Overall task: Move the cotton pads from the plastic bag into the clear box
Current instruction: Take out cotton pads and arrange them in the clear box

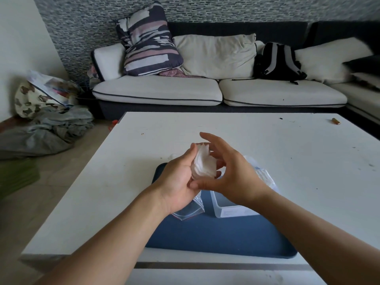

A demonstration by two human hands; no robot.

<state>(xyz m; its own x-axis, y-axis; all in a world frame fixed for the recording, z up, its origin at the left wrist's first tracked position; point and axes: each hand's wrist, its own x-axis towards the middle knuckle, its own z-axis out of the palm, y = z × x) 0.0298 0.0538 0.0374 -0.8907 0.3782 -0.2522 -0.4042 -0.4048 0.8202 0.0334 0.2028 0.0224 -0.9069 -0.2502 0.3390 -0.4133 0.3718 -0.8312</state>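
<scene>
Both bare hands are raised above the white rectangular tabletop (267, 145). The left hand (178, 175) lies palm up, its grip curled around a stack of round white cotton pads (204, 164), which stand on edge against the palm. The right hand (232, 171) meets the stack from the other side: thumb under the lower edge, fingers loosely spread around the top and far side, touching the pads.

Below the left wrist, a clear zip-seal plastic bag (190, 209) with a red strip at its mouth lies on a dark blue rectangular tray (216, 233). Whether the left hand also pinches the bag cannot be told. Just beside the bag, under the right wrist, stands the clear plastic box (228, 210), also on the tray. The box contents are hidden by the right hand and forearm.
</scene>
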